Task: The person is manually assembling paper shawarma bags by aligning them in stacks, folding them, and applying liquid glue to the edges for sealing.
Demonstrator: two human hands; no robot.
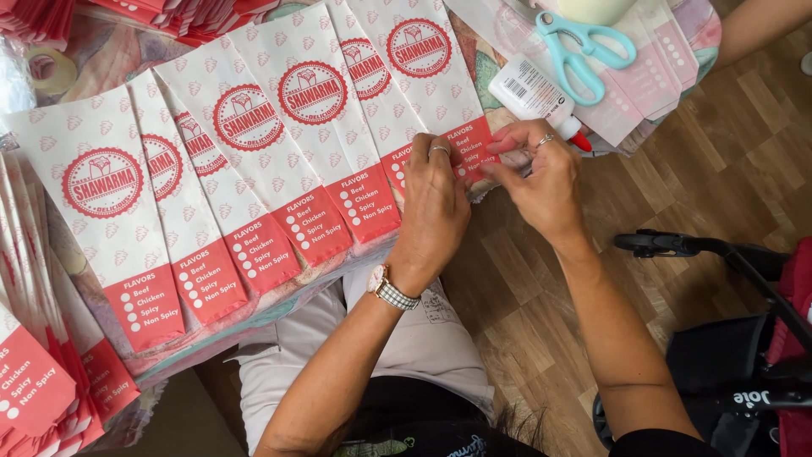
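Note:
Several white paper sleeves with red round emblems and red bottom bands lie overlapping in a fanned row on the table [101,63]. My left hand [434,207] presses flat on the red end of the rightmost sleeve [431,80]. My right hand [541,173] pinches that same red end at its right edge, fingertips touching the paper. A ring sits on each hand and a watch on my left wrist.
A white glue bottle [533,93] with a red tip and turquoise scissors [584,46] lie on more sleeves at the upper right. Stacks of red-and-white sleeves [38,385] fill the left edge. A tape roll [51,68] sits upper left. A black stroller frame [727,313] stands on the wooden floor at right.

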